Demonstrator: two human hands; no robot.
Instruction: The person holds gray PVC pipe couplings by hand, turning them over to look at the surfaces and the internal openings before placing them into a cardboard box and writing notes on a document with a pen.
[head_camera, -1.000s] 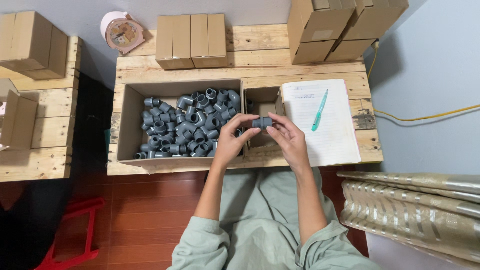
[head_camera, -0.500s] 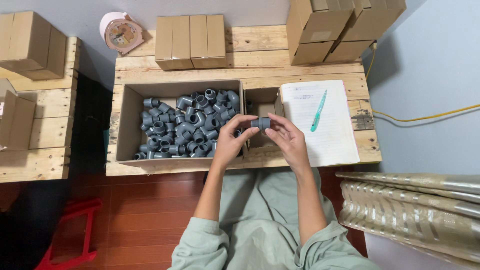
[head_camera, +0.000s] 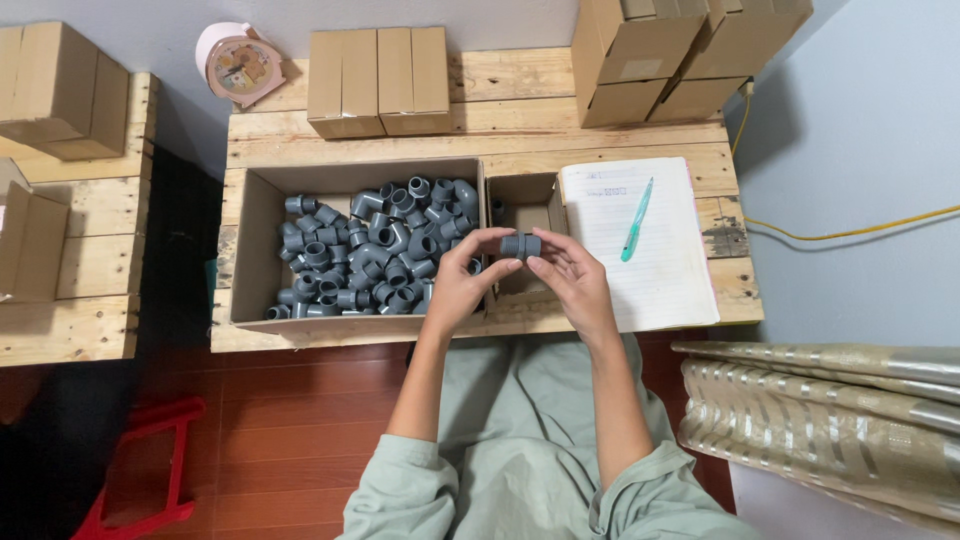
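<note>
Both forearms extended forward, left hand (head_camera: 462, 283) and right hand (head_camera: 572, 278) raised together, fingertips pinched inward

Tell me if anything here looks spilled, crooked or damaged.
Nothing looks spilled. The grey fittings all lie inside their box, and both hands, left hand and right hand, hold one fitting over the small box. Only the pen lies slanted on the notebook, and the pallet shows a dark worn patch at its right edge.
</note>
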